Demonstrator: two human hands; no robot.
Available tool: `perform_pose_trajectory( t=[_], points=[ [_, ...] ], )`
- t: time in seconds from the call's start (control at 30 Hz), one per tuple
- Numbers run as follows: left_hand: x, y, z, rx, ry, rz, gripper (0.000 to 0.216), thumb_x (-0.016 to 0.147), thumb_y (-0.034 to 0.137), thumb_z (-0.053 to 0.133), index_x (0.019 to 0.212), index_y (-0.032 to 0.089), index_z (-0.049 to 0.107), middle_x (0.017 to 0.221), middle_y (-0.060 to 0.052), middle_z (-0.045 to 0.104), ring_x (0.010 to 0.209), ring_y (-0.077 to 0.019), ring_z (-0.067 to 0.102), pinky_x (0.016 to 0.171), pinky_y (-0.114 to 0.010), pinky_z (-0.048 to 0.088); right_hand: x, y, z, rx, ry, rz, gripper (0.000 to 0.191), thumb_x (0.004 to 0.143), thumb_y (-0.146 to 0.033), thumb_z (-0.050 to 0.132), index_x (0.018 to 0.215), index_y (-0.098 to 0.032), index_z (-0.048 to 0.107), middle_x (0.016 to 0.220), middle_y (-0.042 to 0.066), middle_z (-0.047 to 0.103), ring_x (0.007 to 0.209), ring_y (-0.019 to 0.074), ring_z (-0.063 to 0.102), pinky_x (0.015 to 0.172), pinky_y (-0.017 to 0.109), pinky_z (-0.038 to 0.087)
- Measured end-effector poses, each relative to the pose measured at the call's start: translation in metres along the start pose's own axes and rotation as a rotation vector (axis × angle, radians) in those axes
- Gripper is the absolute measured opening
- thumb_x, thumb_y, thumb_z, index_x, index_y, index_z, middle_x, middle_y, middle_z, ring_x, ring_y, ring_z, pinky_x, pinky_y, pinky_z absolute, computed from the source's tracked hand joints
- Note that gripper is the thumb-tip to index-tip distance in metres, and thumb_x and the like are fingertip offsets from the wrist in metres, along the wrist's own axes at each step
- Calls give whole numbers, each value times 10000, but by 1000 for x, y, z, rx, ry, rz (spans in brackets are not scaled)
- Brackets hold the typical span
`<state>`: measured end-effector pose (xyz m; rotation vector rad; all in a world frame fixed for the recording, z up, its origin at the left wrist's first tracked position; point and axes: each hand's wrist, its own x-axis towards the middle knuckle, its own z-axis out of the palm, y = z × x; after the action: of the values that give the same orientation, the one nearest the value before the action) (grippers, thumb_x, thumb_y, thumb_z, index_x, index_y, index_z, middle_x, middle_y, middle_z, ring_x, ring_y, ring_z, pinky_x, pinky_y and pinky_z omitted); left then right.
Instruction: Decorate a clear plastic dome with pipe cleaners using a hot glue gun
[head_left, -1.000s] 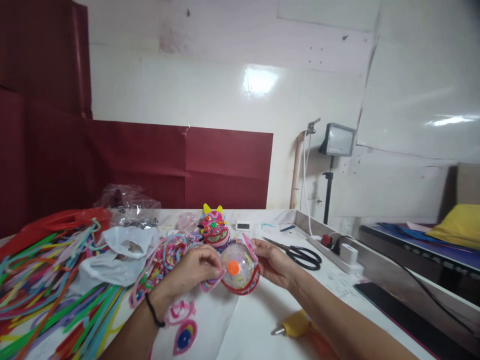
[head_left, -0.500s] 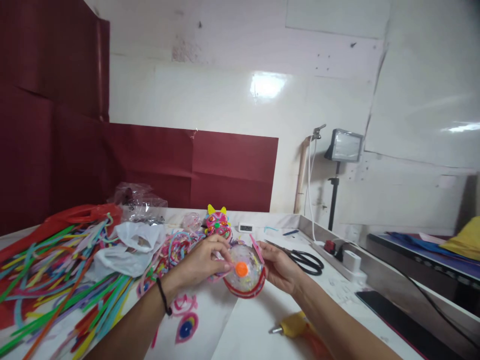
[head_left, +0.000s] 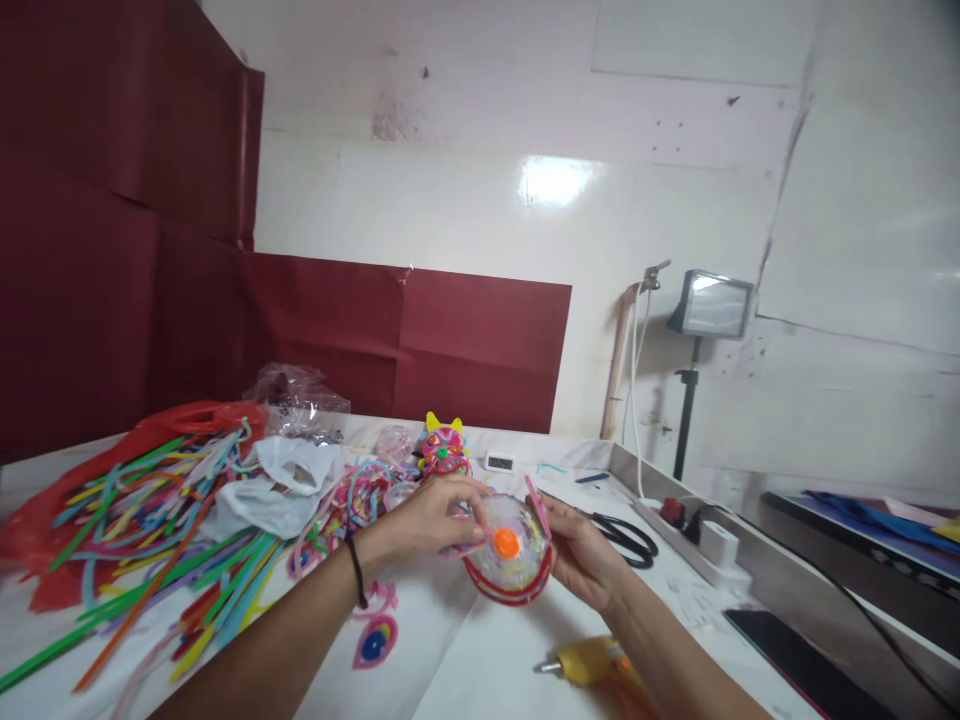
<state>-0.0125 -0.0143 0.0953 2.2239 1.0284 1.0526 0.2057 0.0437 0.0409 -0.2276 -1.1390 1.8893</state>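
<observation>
- Nearest us, a yellow glue gun [head_left: 592, 660] lies on the white table [head_left: 480, 680], with an eye-shaped pipe-cleaner piece [head_left: 375, 642] to its left.
- Just above the table we hold a clear ball [head_left: 508, 565], with an orange dot in front and a red rim below.
- Our right hand [head_left: 577, 550] cups it from the right, fingers curled behind. Our left hand [head_left: 431, 515] pinches its upper left edge.
- Loose coloured pipe cleaners [head_left: 150, 540] spread out to the left, and black scissors [head_left: 622, 535] lie to the right.
- Further back stands a finished pink ball [head_left: 444, 452] with yellow ears, a small white clock [head_left: 498, 462] beside it.
</observation>
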Motion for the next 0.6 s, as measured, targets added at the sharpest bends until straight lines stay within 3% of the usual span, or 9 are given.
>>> perform_pose_trajectory(
  t=[0.17, 0.6],
  points=[
    [1, 4, 4, -25, -46, 67, 62, 706, 209, 746, 728, 179, 696, 964, -47, 701, 1069, -241, 599, 933, -324, 414, -8, -3, -3, -4, 25, -3, 160, 697, -120, 789, 828, -118, 696, 717, 23, 715, 624, 109, 649, 672, 210, 533],
    [8, -13, 19, -152, 66, 184, 239, 637, 283, 833, 768, 177, 665, 1256, -111, 559, 1209, -277, 510, 981, -368, 394, -20, -10, 1, 6, 37, -9, 222, 672, -130, 801, 877, -135, 715, 739, 20, 716, 684, 131, 671, 694, 224, 536]
  ],
)
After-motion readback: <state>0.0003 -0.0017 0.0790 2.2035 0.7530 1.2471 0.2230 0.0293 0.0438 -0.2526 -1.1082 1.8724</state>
